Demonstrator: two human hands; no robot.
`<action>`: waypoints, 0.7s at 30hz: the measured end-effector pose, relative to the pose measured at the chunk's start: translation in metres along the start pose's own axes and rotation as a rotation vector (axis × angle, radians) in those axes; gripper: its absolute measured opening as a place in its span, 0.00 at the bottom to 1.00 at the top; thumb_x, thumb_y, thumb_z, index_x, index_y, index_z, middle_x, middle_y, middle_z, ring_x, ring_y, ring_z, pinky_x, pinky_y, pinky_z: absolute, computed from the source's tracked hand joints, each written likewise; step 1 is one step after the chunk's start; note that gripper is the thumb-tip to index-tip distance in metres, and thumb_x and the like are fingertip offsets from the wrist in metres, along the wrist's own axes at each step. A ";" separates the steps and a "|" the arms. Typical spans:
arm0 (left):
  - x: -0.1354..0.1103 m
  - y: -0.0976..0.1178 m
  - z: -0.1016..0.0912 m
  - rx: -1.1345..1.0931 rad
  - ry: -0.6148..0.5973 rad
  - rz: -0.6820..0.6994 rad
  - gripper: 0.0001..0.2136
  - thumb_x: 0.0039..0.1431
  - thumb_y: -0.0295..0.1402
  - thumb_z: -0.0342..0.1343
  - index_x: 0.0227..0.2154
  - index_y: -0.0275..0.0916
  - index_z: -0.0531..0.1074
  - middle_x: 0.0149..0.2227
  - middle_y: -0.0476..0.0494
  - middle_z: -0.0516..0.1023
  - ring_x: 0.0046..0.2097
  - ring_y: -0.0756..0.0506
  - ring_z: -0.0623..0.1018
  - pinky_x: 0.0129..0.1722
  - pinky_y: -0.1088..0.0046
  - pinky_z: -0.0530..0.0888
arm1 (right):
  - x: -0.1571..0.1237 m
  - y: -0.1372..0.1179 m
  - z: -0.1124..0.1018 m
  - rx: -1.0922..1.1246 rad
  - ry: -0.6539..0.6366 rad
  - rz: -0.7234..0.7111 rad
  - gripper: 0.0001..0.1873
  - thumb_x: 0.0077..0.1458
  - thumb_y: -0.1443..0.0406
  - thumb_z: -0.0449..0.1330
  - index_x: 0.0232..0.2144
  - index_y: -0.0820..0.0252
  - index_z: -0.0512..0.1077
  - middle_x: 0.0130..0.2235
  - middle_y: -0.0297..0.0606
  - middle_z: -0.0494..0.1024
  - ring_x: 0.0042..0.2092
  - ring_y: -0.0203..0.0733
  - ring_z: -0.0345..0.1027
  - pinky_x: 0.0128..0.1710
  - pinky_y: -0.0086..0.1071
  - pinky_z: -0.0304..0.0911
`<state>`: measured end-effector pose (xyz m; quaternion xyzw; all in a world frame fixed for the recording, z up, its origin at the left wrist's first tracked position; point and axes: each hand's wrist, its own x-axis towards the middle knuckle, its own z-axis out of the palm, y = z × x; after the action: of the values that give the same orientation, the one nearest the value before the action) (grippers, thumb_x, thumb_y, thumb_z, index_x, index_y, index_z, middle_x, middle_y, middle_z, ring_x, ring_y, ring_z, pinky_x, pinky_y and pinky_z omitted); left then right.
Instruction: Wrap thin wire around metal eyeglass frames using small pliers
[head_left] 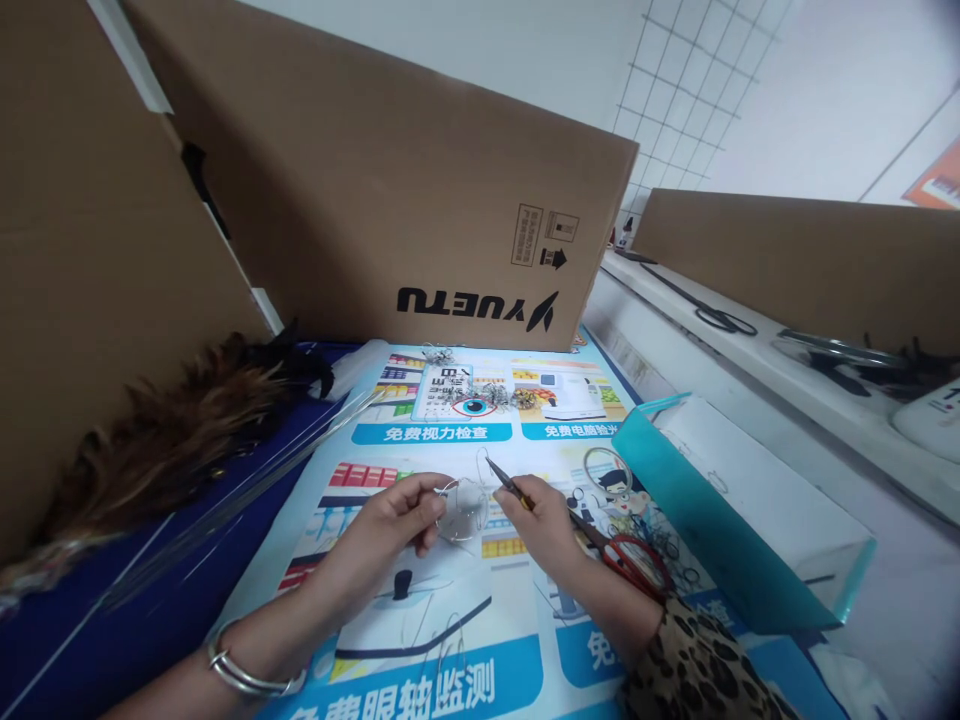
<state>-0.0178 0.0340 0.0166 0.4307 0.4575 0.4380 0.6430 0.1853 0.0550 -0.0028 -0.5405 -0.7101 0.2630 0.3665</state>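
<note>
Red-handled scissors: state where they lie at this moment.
In the head view the red-handled scissors lie on the printed poster, just right of the right hand and left of the teal bag.

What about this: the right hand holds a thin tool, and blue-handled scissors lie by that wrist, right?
Not quite: the head view shows the right hand holding a thin tool, but the scissors by that wrist have red handles, not blue.
</note>
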 end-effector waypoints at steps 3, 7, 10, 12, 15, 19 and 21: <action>-0.001 -0.001 0.001 -0.005 -0.017 0.004 0.13 0.52 0.37 0.57 0.39 0.39 0.67 0.24 0.53 0.66 0.22 0.54 0.65 0.21 0.79 0.62 | -0.001 0.001 0.000 -0.011 0.000 -0.010 0.12 0.54 0.59 0.53 0.24 0.60 0.68 0.25 0.31 0.67 0.29 0.34 0.59 0.28 0.25 0.52; -0.002 -0.003 0.002 0.017 -0.030 0.014 0.12 0.52 0.38 0.56 0.37 0.39 0.67 0.20 0.54 0.65 0.20 0.53 0.65 0.20 0.79 0.62 | -0.002 0.002 0.002 -0.025 0.015 -0.019 0.12 0.54 0.59 0.53 0.25 0.60 0.69 0.25 0.31 0.67 0.29 0.34 0.59 0.28 0.25 0.52; -0.003 -0.004 0.002 0.041 -0.027 0.018 0.12 0.52 0.40 0.56 0.36 0.39 0.67 0.19 0.55 0.64 0.20 0.53 0.65 0.19 0.79 0.62 | -0.004 0.003 0.003 -0.040 0.028 -0.023 0.12 0.54 0.59 0.54 0.25 0.59 0.69 0.25 0.31 0.66 0.29 0.34 0.59 0.28 0.25 0.52; -0.004 -0.004 0.003 0.055 -0.023 0.021 0.12 0.51 0.40 0.56 0.36 0.39 0.67 0.19 0.55 0.64 0.20 0.52 0.65 0.20 0.79 0.62 | -0.004 0.003 0.003 -0.044 0.028 -0.030 0.12 0.54 0.59 0.54 0.24 0.59 0.68 0.24 0.31 0.66 0.29 0.34 0.59 0.28 0.25 0.52; -0.004 -0.004 0.004 0.094 -0.009 0.027 0.13 0.50 0.42 0.56 0.34 0.39 0.68 0.18 0.55 0.62 0.19 0.53 0.63 0.19 0.79 0.61 | -0.004 0.002 0.002 -0.040 0.021 -0.048 0.11 0.54 0.59 0.54 0.25 0.59 0.69 0.25 0.31 0.67 0.30 0.34 0.60 0.29 0.25 0.53; -0.004 -0.003 0.004 0.138 0.030 0.053 0.13 0.49 0.43 0.57 0.32 0.38 0.68 0.23 0.54 0.64 0.19 0.55 0.60 0.17 0.80 0.58 | -0.005 0.002 0.002 -0.060 0.013 -0.058 0.11 0.54 0.60 0.54 0.25 0.59 0.69 0.26 0.32 0.69 0.31 0.35 0.62 0.30 0.25 0.54; -0.004 -0.003 0.003 0.153 0.040 0.065 0.13 0.49 0.42 0.57 0.31 0.38 0.68 0.24 0.54 0.64 0.19 0.55 0.60 0.17 0.80 0.58 | -0.005 0.001 0.002 -0.072 0.001 -0.063 0.10 0.54 0.60 0.55 0.27 0.59 0.70 0.27 0.33 0.70 0.31 0.35 0.62 0.30 0.26 0.54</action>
<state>-0.0148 0.0292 0.0150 0.4842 0.4883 0.4310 0.5843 0.1850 0.0503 -0.0063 -0.5308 -0.7357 0.2252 0.3554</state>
